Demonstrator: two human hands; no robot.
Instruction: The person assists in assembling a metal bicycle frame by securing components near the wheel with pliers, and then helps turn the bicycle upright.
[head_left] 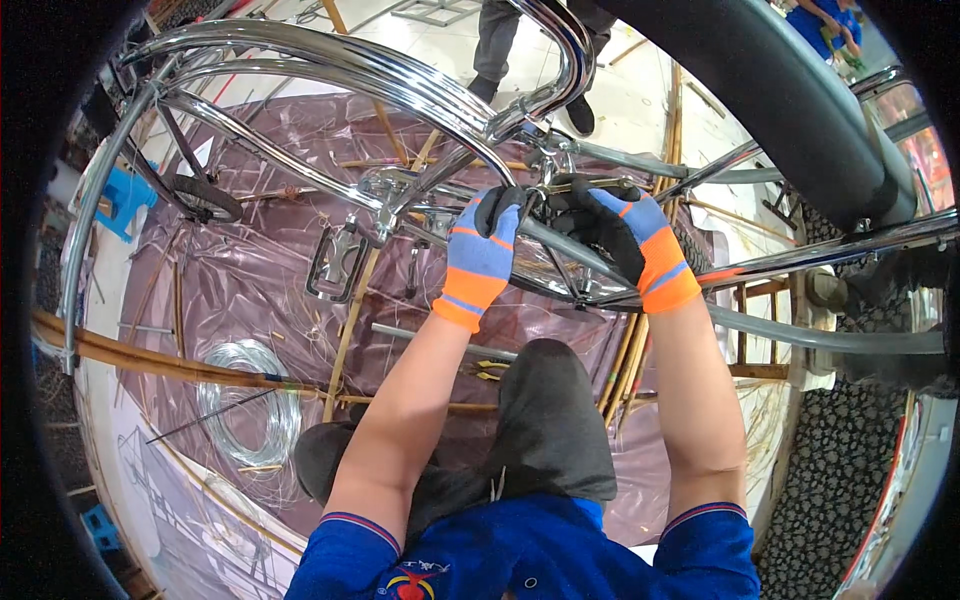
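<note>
In front of me is a chrome tube frame [400, 85] with a pedal [340, 262] on it, like that of a cycle. My left hand [485, 235], in a blue and orange glove with black fingers, is closed at a joint near the frame's middle. What it pinches is too small to make out. Close beside it, my right hand [625, 235], gloved alike, has its fingers curled at the same joint; their grip is partly hidden. A grey tube [570, 248] runs between the hands, down to the right.
A long black padded piece [760, 100] spans the upper right. Coiled silvery wire [250, 400] and yellow-handled pliers [490, 371] lie on purple sheeting [290, 300]. A bamboo pole [140, 350] crosses the left. Another person's legs [495, 45] stand beyond the frame. A small wheel [205, 200] is at left.
</note>
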